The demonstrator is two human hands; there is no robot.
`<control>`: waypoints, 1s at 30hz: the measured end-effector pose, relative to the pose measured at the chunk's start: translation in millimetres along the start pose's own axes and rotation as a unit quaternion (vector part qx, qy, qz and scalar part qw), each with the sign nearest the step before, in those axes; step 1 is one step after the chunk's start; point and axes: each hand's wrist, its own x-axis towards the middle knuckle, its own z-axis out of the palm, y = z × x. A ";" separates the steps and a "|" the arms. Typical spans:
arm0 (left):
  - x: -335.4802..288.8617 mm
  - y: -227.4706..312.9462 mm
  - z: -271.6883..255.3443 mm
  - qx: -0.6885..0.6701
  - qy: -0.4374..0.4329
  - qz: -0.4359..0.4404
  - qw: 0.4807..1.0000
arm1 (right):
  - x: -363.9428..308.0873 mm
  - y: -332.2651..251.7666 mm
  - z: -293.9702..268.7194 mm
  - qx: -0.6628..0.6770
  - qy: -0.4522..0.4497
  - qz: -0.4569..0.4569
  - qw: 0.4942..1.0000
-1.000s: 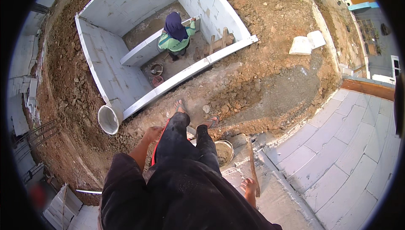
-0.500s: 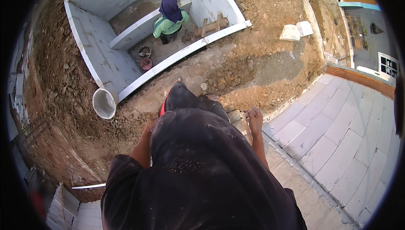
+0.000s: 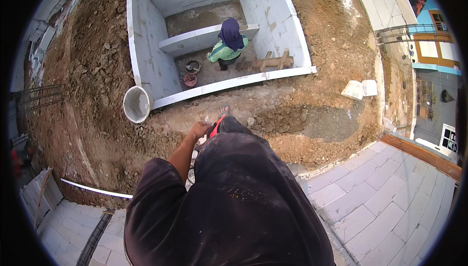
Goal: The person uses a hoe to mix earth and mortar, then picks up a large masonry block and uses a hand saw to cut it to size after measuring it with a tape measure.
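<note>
My left hand (image 3: 200, 129) hangs in front of my left side, just beside the red trim (image 3: 216, 127) on my dark trousers. Its back faces up and the fingers point down and away, mostly hidden; nothing shows in it. My right hand is out of view, behind my dark shirt (image 3: 234, 183). One bare or sandalled foot (image 3: 224, 111) steps ahead on the dirt. Closest to the left hand among loose things is a pale, mortar-stained bucket (image 3: 138, 105), at the near left corner of a low block enclosure (image 3: 234, 81).
Inside the enclosure a co-worker in green (image 3: 226, 50) stands near two small buckets (image 3: 190, 79) and a wooden trestle (image 3: 273, 62). Two pale blocks (image 3: 353, 90) lie on the dirt at right. A block wall (image 3: 375, 193) runs along my right; steel bars (image 3: 41, 96) stick out at left.
My left hand has swung forward from beside my hip. My right hand has gone from view. The scene has swung rightward as my body and head turned, and the co-worker is more upright.
</note>
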 end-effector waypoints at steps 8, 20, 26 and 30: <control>9.4 -60.0 -8.5 0.082 -0.010 0.069 0.994 | -16.4 -76.5 25.8 0.035 -0.029 -0.038 0.998; -0.9 6.8 21.6 -0.056 0.022 -0.021 0.998 | 45.5 -134.6 12.4 0.065 -0.129 -0.033 0.989; -48.0 -100.5 37.8 -0.074 0.107 0.039 0.991 | 72.8 -210.0 31.1 0.019 -0.239 -0.115 0.964; -85.4 -86.1 103.0 -0.244 0.125 -0.108 0.956 | 118.3 -247.1 -2.2 0.001 -0.256 -0.166 0.952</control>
